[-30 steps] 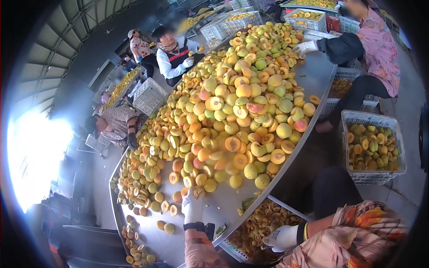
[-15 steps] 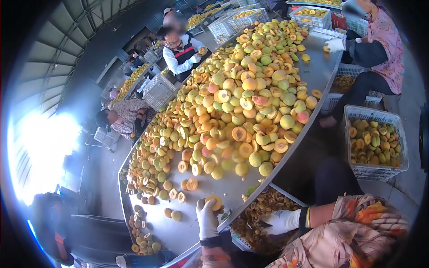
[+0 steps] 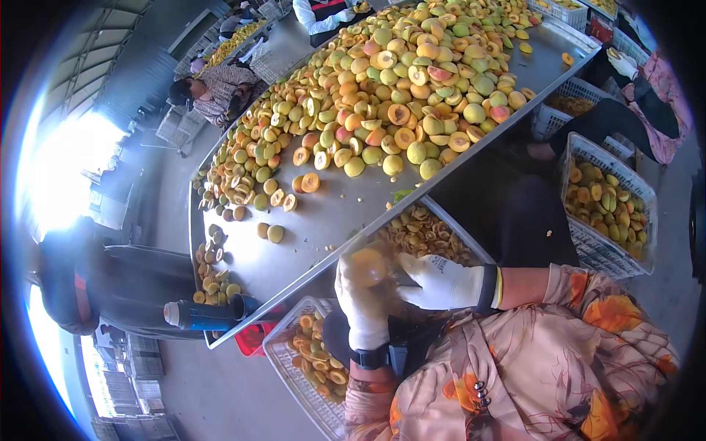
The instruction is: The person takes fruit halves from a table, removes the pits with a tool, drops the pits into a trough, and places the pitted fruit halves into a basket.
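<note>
My left hand (image 3: 360, 301), in a white glove, is closed around a yellow-orange peach half (image 3: 369, 266), blurred by motion. Close against it, my right hand (image 3: 445, 283), also gloved, has its fingers curled toward the fruit; a brownish smear between the hands hides what they grip. Both hands are over my lap, just off the near edge of the metal table (image 3: 323, 228). Beneath and behind them stands a crate of brownish, cut fruit pieces (image 3: 423, 231). A large heap of whole and halved peaches (image 3: 397, 95) covers the far part of the table.
A white crate of peach halves (image 3: 316, 353) stands at my left knee, another crate (image 3: 607, 213) on the right. A blue bottle (image 3: 198, 314) lies at the table's left corner. Co-workers sit around; one person's gloved hand (image 3: 624, 65) is at upper right.
My left hand has come back from over the table with the peach half. My right hand has risen out of the crate of brownish pieces to meet it. The view has tilted downward.
</note>
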Available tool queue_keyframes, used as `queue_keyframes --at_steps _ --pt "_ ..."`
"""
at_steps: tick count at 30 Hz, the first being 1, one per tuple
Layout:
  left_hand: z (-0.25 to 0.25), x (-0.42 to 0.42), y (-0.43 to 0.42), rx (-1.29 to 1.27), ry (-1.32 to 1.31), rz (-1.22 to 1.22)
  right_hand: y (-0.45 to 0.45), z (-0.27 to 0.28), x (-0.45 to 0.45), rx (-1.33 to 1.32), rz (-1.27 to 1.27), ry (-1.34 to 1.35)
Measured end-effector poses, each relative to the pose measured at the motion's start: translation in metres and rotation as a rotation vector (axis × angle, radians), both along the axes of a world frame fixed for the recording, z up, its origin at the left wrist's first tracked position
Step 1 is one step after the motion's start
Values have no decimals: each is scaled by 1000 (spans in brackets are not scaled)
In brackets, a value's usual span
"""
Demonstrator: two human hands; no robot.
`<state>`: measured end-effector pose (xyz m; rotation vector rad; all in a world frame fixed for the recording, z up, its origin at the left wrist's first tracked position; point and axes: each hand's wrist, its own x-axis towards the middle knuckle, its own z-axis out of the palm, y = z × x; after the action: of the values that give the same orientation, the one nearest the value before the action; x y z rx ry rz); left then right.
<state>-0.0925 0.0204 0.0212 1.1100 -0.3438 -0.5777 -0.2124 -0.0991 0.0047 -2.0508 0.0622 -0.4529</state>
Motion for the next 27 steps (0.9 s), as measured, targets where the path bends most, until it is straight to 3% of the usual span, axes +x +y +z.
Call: queue_keyframes --at_steps 10,19,23,25,27 --pt "0 -32 0 79 -307 273 21 -11 -2 -7 47 -59" --pt "6 -23 0 52 -243 181 3 -2 7 173 381 -93" --pt "7 -20 -7 88 -289 173 -8 3 8 455 502 214" --pt "21 -24 -11 150 -339 159 -15 28 2 731 588 541" --pt "15 -16 -9 80 -267 44 -22 36 1 971 703 621"
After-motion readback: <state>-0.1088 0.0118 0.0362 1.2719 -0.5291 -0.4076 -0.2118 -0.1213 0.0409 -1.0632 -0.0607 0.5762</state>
